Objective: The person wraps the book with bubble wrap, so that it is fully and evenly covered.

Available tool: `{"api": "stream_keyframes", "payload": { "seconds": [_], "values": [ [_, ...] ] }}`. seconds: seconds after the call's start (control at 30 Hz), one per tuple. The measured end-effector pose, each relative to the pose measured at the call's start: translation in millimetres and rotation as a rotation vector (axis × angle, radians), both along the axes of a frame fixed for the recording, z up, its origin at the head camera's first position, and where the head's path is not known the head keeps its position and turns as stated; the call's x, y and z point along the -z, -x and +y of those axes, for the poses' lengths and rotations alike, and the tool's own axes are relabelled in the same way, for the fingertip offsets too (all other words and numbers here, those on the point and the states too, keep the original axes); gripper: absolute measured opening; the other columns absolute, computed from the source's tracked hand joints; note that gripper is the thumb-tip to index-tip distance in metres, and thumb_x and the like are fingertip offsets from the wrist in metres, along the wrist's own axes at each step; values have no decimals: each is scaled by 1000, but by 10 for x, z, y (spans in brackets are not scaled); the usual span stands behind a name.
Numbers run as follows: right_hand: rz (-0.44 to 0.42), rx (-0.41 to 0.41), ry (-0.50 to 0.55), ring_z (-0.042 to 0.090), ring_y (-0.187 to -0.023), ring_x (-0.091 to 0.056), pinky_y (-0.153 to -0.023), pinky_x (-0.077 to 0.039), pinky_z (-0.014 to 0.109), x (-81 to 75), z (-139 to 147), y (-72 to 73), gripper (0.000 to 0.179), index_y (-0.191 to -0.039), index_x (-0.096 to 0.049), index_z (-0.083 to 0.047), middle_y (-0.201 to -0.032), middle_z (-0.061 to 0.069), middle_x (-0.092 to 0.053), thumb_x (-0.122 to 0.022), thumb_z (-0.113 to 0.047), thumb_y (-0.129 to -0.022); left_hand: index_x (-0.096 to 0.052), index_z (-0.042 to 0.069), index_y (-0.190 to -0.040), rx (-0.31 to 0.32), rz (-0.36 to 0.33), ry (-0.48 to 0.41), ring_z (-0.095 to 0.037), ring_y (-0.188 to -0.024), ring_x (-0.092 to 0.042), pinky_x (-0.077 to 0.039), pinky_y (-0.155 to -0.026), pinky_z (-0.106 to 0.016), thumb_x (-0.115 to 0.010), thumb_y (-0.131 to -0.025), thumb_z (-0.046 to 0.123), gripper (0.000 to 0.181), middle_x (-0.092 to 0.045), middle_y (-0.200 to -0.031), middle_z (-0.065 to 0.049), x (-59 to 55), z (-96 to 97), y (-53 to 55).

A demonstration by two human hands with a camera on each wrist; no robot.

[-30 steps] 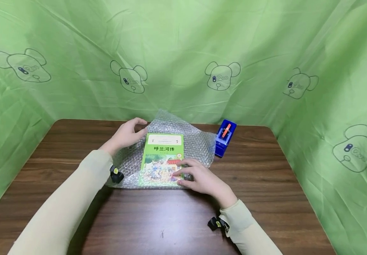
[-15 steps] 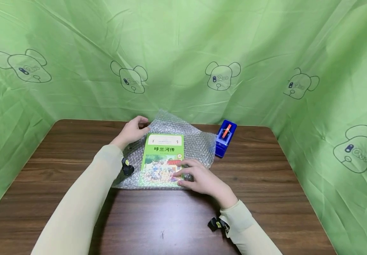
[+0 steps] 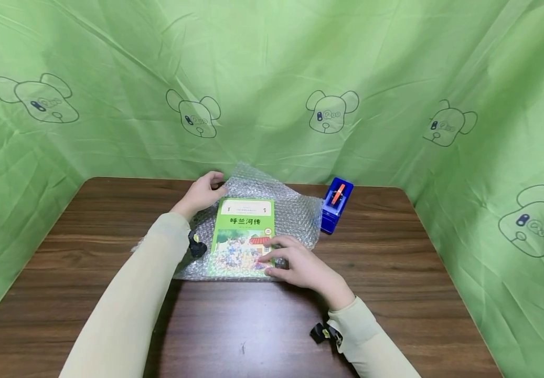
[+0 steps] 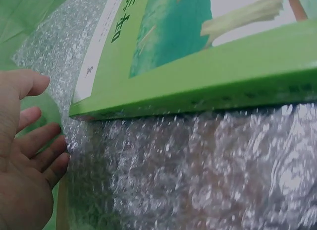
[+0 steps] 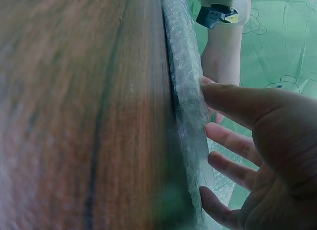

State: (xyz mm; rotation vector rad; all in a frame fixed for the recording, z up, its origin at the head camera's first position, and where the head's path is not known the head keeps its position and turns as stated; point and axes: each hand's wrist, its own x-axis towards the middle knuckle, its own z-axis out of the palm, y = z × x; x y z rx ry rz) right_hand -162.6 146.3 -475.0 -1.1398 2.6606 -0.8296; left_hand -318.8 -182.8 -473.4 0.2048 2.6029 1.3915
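A green book (image 3: 244, 220) with an illustrated cover lies on a sheet of bubble wrap (image 3: 295, 210). Clear wrap overlaps the cover's lower part and rounds its near edge. My left hand (image 3: 204, 192) is by the wrap's far left edge, beyond the book's top left corner. In the left wrist view that hand (image 4: 32, 145) has loosely bent fingers right at the wrap's edge, its thumb apart. With spread fingers, my right hand (image 3: 295, 262) rests on the book's lower right. The right wrist view shows the right hand's fingertips (image 5: 210, 158) against the wrap-covered surface.
A blue tape dispenser (image 3: 335, 205) with an orange part stands just right of the wrap. The dark wooden table (image 3: 371, 262) ends at a green cloth (image 3: 262, 79) with printed bear heads, which hangs behind and at both sides.
My left hand has shifted right and slightly farther back along the wrap's left edge. A corner of wrap now shows left of the left forearm. The right hand stays on the book.
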Motion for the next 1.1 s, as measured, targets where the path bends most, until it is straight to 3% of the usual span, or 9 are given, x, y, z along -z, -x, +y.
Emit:
{"api": "stream_keyframes", "payload": {
  "seconds": [0.23,0.5,0.73,0.9,1.1],
  "values": [
    [4,2,5,33,-150,-49,-128,-34,59,0,0,-1,29,-128,-82,-21,-156,9,-61,-83,-28,-100,-32,8,-171,4,-30,-71,-41,-157,-38,-40,-124,-61,-64,-111,27,71,-39,-171,-21,59,35,33],
    [11,0,10,35,-148,-50,-125,-37,61,-28,-12,-23,29,-128,-82,-20,-154,11,-61,-83,-25,-99,-38,10,-169,-10,-22,-75,-41,-149,-44,-41,-121,-61,-69,-108,25,70,-44,-168,-20,47,82,43],
    [12,4,16,34,-148,-51,-125,-37,61,-24,-12,-20,29,-127,-83,-20,-154,10,-62,-83,-25,-99,-42,10,-167,3,31,-57,-34,-126,-59,-51,-103,-54,-71,-107,23,68,-64,-141,-16,-1,128,32],
    [16,-2,22,34,-146,-52,-124,-38,61,-13,-13,-11,29,-126,-83,-20,-153,11,-63,-84,-25,-98,-63,14,-153,47,115,-35,-28,-110,-64,-54,-92,-46,-72,-108,23,47,-71,-121,-10,7,142,18],
    [6,0,26,34,-146,-52,-125,-38,60,-6,-15,-7,28,-126,-83,-20,-153,11,-62,-84,-25,-98,-80,12,-130,62,191,-77,-25,-107,-69,-57,-93,-45,-74,-107,24,26,-77,-119,-9,-20,182,-26]
  ]
}}
